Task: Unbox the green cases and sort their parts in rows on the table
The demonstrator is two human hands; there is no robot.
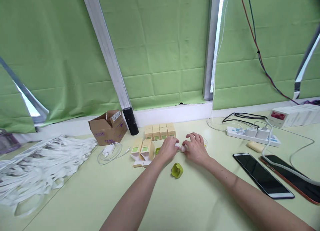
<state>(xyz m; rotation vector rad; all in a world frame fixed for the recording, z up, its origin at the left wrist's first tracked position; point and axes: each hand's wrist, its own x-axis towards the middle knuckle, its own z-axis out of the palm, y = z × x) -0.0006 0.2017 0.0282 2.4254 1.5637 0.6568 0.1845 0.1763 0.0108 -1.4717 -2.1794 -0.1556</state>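
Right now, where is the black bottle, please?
The black bottle stands upright left of centre in the head view, between the cardboard box and the yellow cartons.

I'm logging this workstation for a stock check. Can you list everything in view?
small yellow boxes: four, yellow with green squares, upright row behind the hands
open yellow boxes: two, lying left of the left hand
cardboard box: one, brown, open, back left
black bottle: one, beside the cardboard box
charger cable: one, white, before the cardboard box
white straps: pile, far left
green piece: one, between the forearms
power strip: one, white, right
phones: two, dark screens, front right
table: one, pale green
small white piece: one, between the fingertips
left hand, right hand: pinching the small white piece
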